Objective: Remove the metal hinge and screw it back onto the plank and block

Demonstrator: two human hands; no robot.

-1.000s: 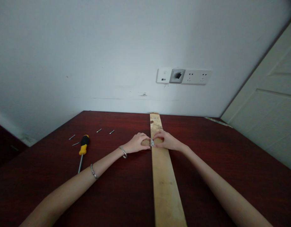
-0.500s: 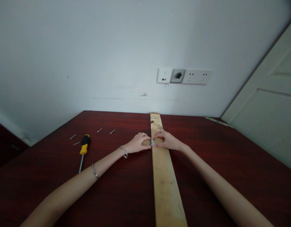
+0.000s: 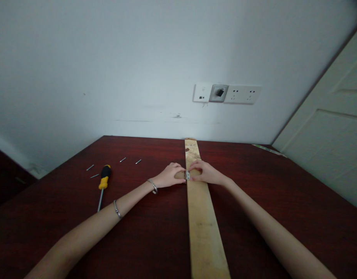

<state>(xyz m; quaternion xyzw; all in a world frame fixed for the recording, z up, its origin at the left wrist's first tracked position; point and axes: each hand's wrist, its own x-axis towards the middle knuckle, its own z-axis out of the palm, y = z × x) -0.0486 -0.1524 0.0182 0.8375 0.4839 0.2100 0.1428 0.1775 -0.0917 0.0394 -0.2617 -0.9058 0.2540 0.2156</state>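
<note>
A small metal hinge [image 3: 187,175] sits at the left edge of a long wooden board [image 3: 204,217], between my two hands. My left hand [image 3: 170,175] comes from the left with thumb and fingers closed on the hinge's left side. From the right, my right hand [image 3: 206,171] lies over the board, its thumb and fingertips pinching the hinge's other side. The fingers hide part of the hinge. Left of my left hand lies a screwdriver [image 3: 104,180] with a black and yellow handle, its shaft tip hidden behind my forearm.
Several thin metal screws, one of them a screw [image 3: 138,161] near the middle, lie scattered around the screwdriver on the dark red table [image 3: 143,240]. A wall with a socket panel [image 3: 242,94] stands behind. A thin strip [image 3: 268,150] lies at the back right edge.
Both hands stay at the hinge with almost no movement. The whole view has shifted very slightly.
</note>
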